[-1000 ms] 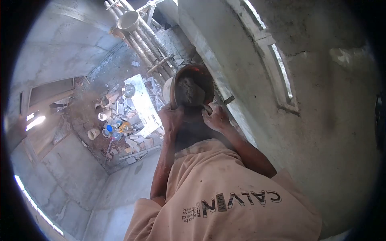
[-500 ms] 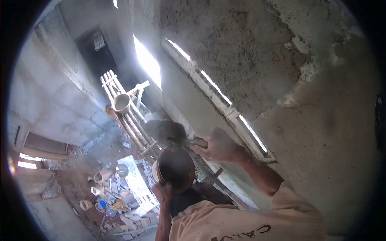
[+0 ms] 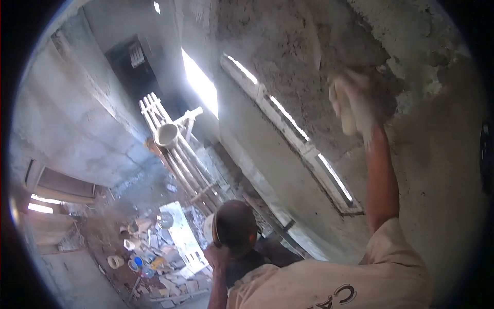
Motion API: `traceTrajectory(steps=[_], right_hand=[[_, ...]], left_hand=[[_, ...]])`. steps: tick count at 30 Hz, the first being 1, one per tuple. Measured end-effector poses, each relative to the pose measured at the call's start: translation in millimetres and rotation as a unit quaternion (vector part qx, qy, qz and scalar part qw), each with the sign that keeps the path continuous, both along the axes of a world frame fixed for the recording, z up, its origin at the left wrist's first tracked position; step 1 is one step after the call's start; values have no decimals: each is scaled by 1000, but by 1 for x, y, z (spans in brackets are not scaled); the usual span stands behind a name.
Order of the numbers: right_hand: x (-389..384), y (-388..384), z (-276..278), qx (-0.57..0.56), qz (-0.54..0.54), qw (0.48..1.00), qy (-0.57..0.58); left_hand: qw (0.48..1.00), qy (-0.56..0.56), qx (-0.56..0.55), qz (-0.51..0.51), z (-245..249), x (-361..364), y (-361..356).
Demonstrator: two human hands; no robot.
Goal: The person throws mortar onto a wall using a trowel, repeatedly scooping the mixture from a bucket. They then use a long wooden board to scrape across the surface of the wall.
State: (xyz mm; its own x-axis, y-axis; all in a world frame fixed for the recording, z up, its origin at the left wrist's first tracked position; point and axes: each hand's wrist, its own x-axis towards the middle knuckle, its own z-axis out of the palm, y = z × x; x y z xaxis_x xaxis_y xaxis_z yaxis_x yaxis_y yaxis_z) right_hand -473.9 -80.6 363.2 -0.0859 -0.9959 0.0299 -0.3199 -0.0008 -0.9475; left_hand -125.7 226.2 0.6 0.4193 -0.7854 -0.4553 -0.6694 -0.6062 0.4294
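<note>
Trowel (image 3: 348, 119), firm in the right hand (image 3: 361, 93), now up by the wall (image 3: 427, 170), left hand (image 3: 218, 256) still tight on the bucket (image 3: 234, 226).

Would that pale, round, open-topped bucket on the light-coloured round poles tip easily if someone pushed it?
Possibly: the bucket stands on rounded poles, an uneven base, so a push might make it wobble or tip. It would probably feel stiff, since its rim keeps an even round shape.

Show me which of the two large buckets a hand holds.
The dark-mouthed bucket, gripped by the left hand. The pale-mouthed bucket rests on wooden poles, untouched.
</note>
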Motion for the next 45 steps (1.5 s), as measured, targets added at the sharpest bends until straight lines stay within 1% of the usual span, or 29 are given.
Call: traceTrajectory(steps=[1,2,3,4,5,6,7,8,9,11,12,13,14,16,17,18,19,21,22,24,27,30,33,36,39,40,42,43,45], right_hand=[[-4,17,-20,49,-6,998,26],[-9,28,-44,107,-9,993,49],[-18,37,-91,161,44,983,82],[-20,53,-145,215,99,966,105],[-20,76,-195,164,173,943,233],[-11,106,-237,103,250,897,351],[1,137,-265,55,290,869,397],[13,168,-293,2,323,838,440],[29,195,-313,-31,314,845,431],[68,222,-354,-48,287,821,492],[95,225,-371,-29,275,781,559],[105,225,-371,-19,263,735,625],[109,229,-368,-5,301,748,591],[115,234,-336,31,375,769,517],[115,233,-333,46,334,785,519],[96,238,-359,-63,319,764,557],[66,248,-410,-175,296,733,587],[68,248,-442,6,346,784,515],[76,240,-433,96,350,798,480],[98,234,-403,302,370,770,422],[110,265,-421,296,283,855,318],[93,274,-425,273,294,879,257],[87,262,-353,331,280,860,268],[89,259,-361,302,231,857,349],[72,276,-372,189,183,907,328],[71,268,-363,224,192,898,327],[70,254,-342,292,203,876,327],[64,253,-349,266,195,890,316],[53,253,-357,231,167,911,298]], left_hand=[[1000,-14,13,-18,-19,3,2],[1000,-15,-8,-18,-38,2,0],[1000,-21,-14,-17,-40,5,7],[997,13,-71,2,-11,0,0],[998,-31,-12,-50,-28,9,2],[999,-40,-11,-17,-27,3,-7],[999,13,-29,-10,-10,2,-9],[996,-1,-82,-22,-11,1,-9],[999,14,-46,-19,0,-4,-15],[999,51,-7,-4,16,-12,-27],[997,76,0,9,18,-16,-30],[995,100,-1,29,23,-26,-29],[993,107,-13,37,27,-28,-31],[991,122,-32,50,28,-32,-32],[986,154,-8,62,30,-31,-30],[979,186,16,77,31,-31,-29],[971,217,37,91,31,-31,-27],[979,189,-16,69,8,-27,-17],[982,172,-44,60,5,-27,-16],[978,187,-73,50,6,-27,-17],[979,190,-52,59,4,-25,-5],[976,194,-70,63,-5,-14,-5],[975,190,-90,78,-14,-13,-3],[982,153,-80,71,-22,-23,-1],[991,113,-42,55,-4,-24,-22],[993,109,-25,50,4,-30,-27],[993,97,-62,8,-10,-32,-16],[991,92,-97,-16,-24,-30,-21],[996,58,-73,-11,-60,-28,-20]])
